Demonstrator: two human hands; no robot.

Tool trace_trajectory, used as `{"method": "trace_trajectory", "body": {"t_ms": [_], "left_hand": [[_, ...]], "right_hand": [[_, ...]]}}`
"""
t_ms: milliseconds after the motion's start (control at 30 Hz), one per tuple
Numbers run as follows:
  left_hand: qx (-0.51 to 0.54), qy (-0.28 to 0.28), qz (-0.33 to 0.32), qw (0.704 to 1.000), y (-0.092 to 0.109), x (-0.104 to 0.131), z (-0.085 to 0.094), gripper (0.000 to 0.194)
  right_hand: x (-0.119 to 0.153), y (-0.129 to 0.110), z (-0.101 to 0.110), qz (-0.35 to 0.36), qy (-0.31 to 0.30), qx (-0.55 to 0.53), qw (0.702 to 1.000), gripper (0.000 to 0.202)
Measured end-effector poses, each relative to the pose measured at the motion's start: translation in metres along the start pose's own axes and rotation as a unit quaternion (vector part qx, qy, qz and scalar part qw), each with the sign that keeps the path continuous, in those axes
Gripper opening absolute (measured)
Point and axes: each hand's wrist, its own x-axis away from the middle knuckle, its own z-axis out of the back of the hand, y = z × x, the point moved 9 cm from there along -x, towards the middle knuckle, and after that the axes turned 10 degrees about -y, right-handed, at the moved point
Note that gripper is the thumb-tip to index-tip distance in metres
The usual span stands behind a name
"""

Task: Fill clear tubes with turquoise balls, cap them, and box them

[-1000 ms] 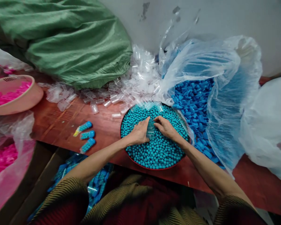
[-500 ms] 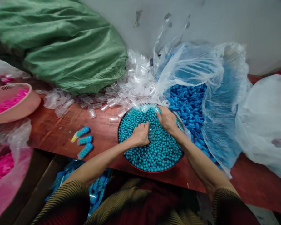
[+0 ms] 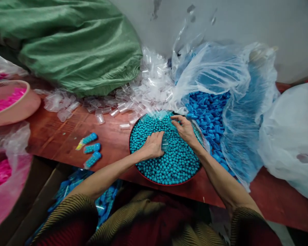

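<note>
A round, red-rimmed bowl [image 3: 130, 150] is filled with small teal balls [image 3: 166, 171]. Over the middle of it, my left hand [image 3: 153, 145] is closed around a small clear plastic tube [image 3: 165, 144], partly hidden by the fingers. My right hand [image 3: 185, 130] hovers over the far right part of the balls. Its thumb and fingers are curved and a little apart, with nothing plainly between them. Clear tubes [image 3: 159, 114] lie on the balls at the bowl's far edge, close to the right fingertips.
Loose clear tubes [image 3: 123, 107] are heaped behind the bowl. A plastic bag [image 3: 242, 133] of blue caps [image 3: 207, 112] lies right. Three filled, blue-capped tubes [image 3: 92, 148] rest left on the red table [image 3: 53, 136]. A green sack [image 3: 79, 44] and a pink basin [image 3: 20, 106] stand farther left.
My right hand has risen slightly from the balls, and its fingers have drawn up near the far rim. My left hand stays in place with the tube. The view has shifted a little.
</note>
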Motion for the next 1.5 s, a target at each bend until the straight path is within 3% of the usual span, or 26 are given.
{"method": "trace_trajectory", "body": {"t_ms": [100,267,367,600,733,867,1000,1133,1200,1300,1400,1500], "left_hand": [[0.007,0.002,-0.009,1.0,-0.001,0.0,-0.001,0.071],[0.027,0.007,-0.029,0.999,-0.003,0.0,-0.003,0.077],[0.027,0.013,-0.022,0.999,-0.003,0.0,-0.005,0.079],[-0.044,0.009,0.052,0.998,-0.002,0.003,-0.001,0.079],[-0.045,-0.024,0.021,0.998,-0.001,-0.003,-0.005,0.078],[-0.025,-0.021,-0.008,0.999,-0.003,-0.005,-0.004,0.089],[-0.015,-0.05,-0.01,0.999,-0.005,-0.007,-0.004,0.108],[-0.047,-0.073,0.005,0.996,-0.005,-0.011,-0.003,0.109],[-0.061,-0.076,0.013,0.995,-0.004,-0.013,-0.002,0.108],[-0.067,-0.086,0.021,0.994,-0.004,-0.014,-0.001,0.108],[-0.058,-0.093,0.011,0.994,-0.002,-0.015,-0.001,0.104],[-0.049,-0.095,0.003,0.994,-0.001,-0.015,0.0,0.102]], "right_hand": [[0.009,0.004,-0.011,-0.007,-0.01,-0.042,0.999,0.021],[0.012,0.018,-0.011,-0.023,0.04,-0.105,0.993,0.031],[0.013,0.019,-0.023,-0.034,-0.012,-0.107,0.994,0.027],[0.021,0.013,-0.039,-0.038,-0.112,-0.017,0.993,0.012],[0.021,0.005,-0.042,0.003,-0.136,0.04,0.99,0.014],[0.027,0.004,-0.047,0.016,-0.145,0.11,0.983,0.019],[0.03,0.01,-0.051,0.01,-0.149,0.165,0.975,0.02],[0.027,0.009,-0.051,0.022,-0.15,0.173,0.973,0.019],[0.031,0.003,-0.043,0.032,-0.122,0.165,0.978,0.022],[0.055,-0.002,-0.015,0.018,-0.008,0.108,0.994,0.028],[0.092,0.011,0.007,-0.051,0.097,0.067,0.992,0.035],[0.112,0.03,0.011,-0.112,0.14,0.058,0.982,0.04]]}}
